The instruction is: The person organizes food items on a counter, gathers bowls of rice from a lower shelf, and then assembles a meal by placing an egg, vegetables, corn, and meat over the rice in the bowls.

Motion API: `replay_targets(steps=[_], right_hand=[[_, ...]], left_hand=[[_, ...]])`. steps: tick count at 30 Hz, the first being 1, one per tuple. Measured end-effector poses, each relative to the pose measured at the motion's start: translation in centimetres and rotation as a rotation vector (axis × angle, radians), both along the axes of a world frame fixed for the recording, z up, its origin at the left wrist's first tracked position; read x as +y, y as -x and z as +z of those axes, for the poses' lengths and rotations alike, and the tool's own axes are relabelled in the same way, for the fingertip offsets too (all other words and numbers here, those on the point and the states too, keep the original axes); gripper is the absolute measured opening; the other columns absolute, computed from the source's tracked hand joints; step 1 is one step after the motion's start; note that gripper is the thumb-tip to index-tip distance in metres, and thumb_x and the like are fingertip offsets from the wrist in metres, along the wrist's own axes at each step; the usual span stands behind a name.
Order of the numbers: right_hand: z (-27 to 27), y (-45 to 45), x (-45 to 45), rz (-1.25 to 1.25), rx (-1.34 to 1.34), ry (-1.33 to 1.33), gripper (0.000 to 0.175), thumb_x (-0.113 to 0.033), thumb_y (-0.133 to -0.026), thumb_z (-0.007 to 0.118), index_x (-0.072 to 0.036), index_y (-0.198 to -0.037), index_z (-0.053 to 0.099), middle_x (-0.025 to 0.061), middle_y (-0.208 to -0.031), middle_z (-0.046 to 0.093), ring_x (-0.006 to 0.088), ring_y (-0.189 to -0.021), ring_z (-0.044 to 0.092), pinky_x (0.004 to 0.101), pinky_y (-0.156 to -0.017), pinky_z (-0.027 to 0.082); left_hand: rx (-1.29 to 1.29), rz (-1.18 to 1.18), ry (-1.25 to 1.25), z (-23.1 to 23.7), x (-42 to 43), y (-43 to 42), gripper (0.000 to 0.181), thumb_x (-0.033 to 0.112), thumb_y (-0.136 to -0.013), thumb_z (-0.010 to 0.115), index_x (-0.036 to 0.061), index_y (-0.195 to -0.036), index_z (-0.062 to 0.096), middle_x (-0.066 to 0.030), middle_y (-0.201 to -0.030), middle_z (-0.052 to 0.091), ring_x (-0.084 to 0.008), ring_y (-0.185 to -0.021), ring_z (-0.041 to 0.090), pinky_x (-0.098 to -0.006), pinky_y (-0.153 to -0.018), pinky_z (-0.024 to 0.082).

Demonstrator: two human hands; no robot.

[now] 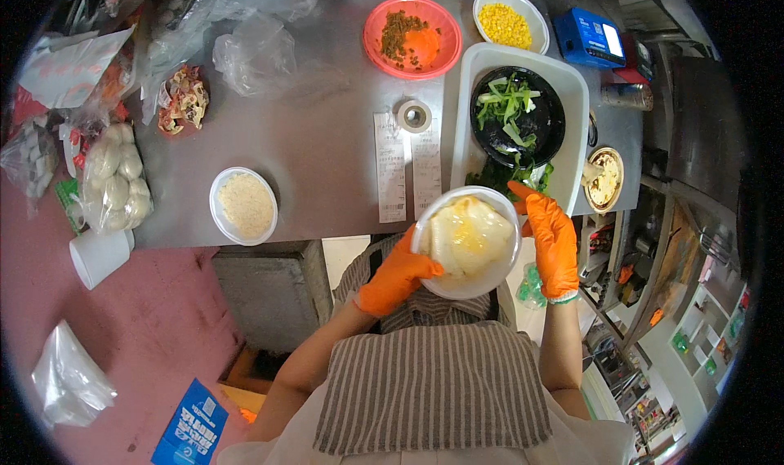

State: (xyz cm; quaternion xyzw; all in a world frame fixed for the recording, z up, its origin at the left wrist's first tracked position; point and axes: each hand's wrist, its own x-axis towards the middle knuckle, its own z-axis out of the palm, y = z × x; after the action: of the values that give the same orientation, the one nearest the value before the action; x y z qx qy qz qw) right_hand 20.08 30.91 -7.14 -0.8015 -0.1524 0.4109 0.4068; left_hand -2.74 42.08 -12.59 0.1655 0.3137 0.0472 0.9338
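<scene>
My left hand [395,275], in an orange glove, grips the left side of a round white bowl [513,263]. The bowl is held above the front edge of the steel table, tilted towards me. In it lies a pale, glossy, soft food [468,235] with yellow patches. To the bowl's right is my right hand [549,244], also gloved in orange, with its fingers apart and nothing visible in them. Its fingertips are beside the chopped greens [490,176] in a white plastic tub [576,97]. Whether they touch the greens I cannot tell.
A black bowl of cut greens [560,122] sits inside the tub. Beyond are a red bowl [370,36] of brown bits and a bowl of corn [505,27]. Printed slips [390,165] lie under a tape roll [414,116]. Left stand a bowl of pale crumbs [245,205] and bagged white items [116,180].
</scene>
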Motion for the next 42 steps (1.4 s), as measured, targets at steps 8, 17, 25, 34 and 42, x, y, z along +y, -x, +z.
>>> replay_targets(steps=[8, 17, 25, 34, 42], right_hand=[[-1.2, 0.1, -0.3, 0.096, -0.266, 0.115, 0.021, -0.017, -0.096, 0.068, -0.005, -0.113, 0.075, 0.0077, -0.104, 0.076, 0.0143, -0.088, 0.068, 0.0289, -0.082, 0.052], [-0.9, 0.4, 0.3, 0.183, -0.326, 0.117, 0.018, -0.015, -0.095, 0.068, -0.007, -0.110, 0.075, 0.0112, -0.108, 0.076, 0.0192, -0.089, 0.071, 0.0298, -0.081, 0.053], [-0.9, 0.6, 0.1, 0.200, -0.314, 0.100, 0.019, -0.016, -0.096, 0.068, -0.007, -0.110, 0.075, 0.0125, -0.107, 0.075, 0.0198, -0.090, 0.070, 0.0311, -0.083, 0.053], [-1.4, 0.7, -0.8, 0.224, -0.354, 0.107, 0.018, -0.015, -0.095, 0.068, -0.008, -0.110, 0.075, 0.0126, -0.106, 0.075, 0.0237, -0.092, 0.072, 0.0323, -0.082, 0.054], [-1.7, 0.7, -1.1, 0.235, -0.357, 0.085, 0.017, -0.014, -0.095, 0.068, -0.007, -0.109, 0.075, 0.0128, -0.104, 0.075, 0.0251, -0.093, 0.072, 0.0330, -0.082, 0.054]], left_hand=[[0.261, 0.485, 0.022, -2.8, 3.9, 9.6, 0.060, 0.011, -0.082, 0.066, 0.0021, -0.139, 0.049, -0.0149, -0.134, 0.059, -0.0331, -0.126, 0.056, -0.0499, -0.108, 0.046], [0.155, 0.915, -0.179, -1.4, 8.2, 14.7, 0.070, 0.010, -0.082, 0.067, 0.0009, -0.147, 0.041, -0.0207, -0.146, 0.049, -0.0409, -0.134, 0.048, -0.0526, -0.115, 0.039], [0.145, 0.899, -0.093, -1.1, 6.7, 14.3, 0.067, 0.012, -0.081, 0.068, 0.0046, -0.144, 0.046, -0.0154, -0.145, 0.052, -0.0346, -0.134, 0.050, -0.0532, -0.112, 0.042], [0.134, 0.880, -0.083, -0.9, 6.4, 12.5, 0.068, 0.010, -0.081, 0.070, 0.0025, -0.143, 0.045, -0.0170, -0.142, 0.053, -0.0362, -0.131, 0.052, -0.0519, -0.107, 0.047], [0.125, 0.860, -0.122, -1.3, 7.1, 13.2, 0.068, 0.012, -0.082, 0.069, 0.0060, -0.145, 0.044, -0.0164, -0.145, 0.051, -0.0351, -0.133, 0.050, -0.0525, -0.109, 0.045]])
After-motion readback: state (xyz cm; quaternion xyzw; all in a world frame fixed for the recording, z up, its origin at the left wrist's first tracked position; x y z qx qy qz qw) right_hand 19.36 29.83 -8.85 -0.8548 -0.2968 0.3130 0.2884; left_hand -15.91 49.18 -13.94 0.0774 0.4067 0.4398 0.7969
